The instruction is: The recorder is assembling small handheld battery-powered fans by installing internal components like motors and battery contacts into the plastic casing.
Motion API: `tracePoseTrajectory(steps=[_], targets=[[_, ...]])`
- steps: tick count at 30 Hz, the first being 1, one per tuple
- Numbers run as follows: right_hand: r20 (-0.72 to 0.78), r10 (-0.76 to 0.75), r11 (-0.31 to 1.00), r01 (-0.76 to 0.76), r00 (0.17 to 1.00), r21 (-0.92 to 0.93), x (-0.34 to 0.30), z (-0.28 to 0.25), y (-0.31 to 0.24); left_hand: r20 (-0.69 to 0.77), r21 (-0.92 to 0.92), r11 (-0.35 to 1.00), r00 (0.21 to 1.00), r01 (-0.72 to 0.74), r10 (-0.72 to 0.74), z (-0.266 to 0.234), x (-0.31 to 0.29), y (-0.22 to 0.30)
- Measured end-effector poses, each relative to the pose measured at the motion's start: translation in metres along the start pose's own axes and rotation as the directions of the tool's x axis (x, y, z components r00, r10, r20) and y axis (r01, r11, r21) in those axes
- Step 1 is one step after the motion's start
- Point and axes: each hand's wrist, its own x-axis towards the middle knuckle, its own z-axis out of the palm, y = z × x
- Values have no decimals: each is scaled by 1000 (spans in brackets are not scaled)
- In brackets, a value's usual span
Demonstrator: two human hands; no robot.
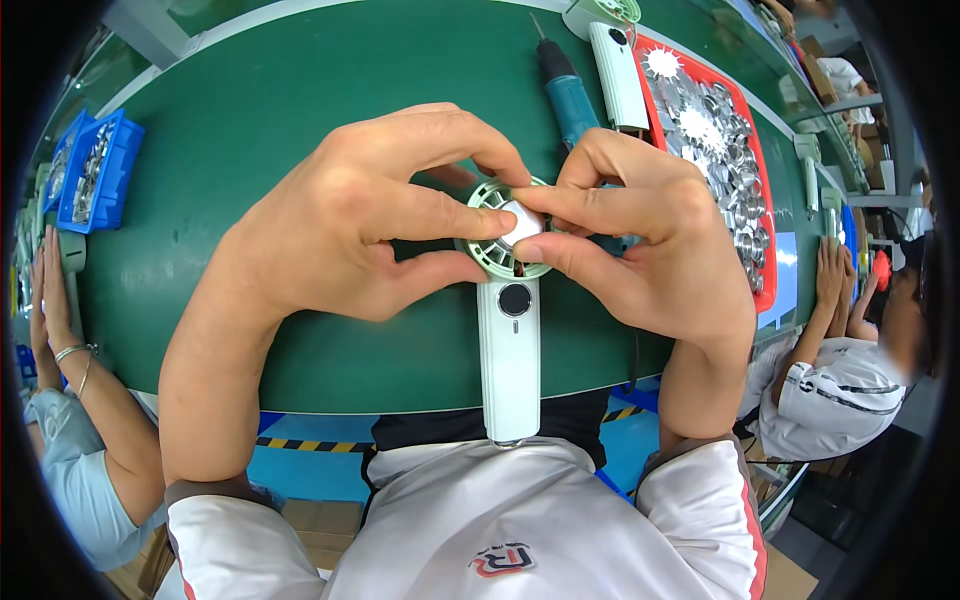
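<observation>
A handheld fan with a white handle [512, 370] and a pale green round grille head [478, 207] points its handle toward my body, the handle's end at my shirt. My left hand [345, 215] is closed on the head's left side, with fingers at the upper rim, the thumb at the lower rim and a fingertip on a small white round piece [524, 222]. Between thumb and fingers, my right hand [655, 225] pinches that piece from the right, over the middle of the grille. The fingers partly cover both the piece and the grille.
Beyond my right hand lies a teal electric screwdriver [572, 100], bit pointing away. Another white fan handle [618, 80] is beside a red tray [766, 240] of metal parts. Blue bins [122, 170] stand at the left of the green table [300, 80]. People sit on both sides.
</observation>
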Motion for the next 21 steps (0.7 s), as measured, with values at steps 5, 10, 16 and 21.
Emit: tracePoseTrajectory(steps=[5,10,16,21], targets=[[4,-3,1000,3,1000,1,1,0,-1,-5,33,999,1000,0,0,0,1,4],[15,10,1000,-10,1000,0,1,-2,-2,15,49,999,1000,7,-8,0,2,6],[21,21,1000,-22,1000,13,1,-2,-2,9,47,999,1000,-1,0,2,3,6],[21,26,1000,-26,999,17,1,-1,-1,15,57,998,1000,-2,1,2,3,7]])
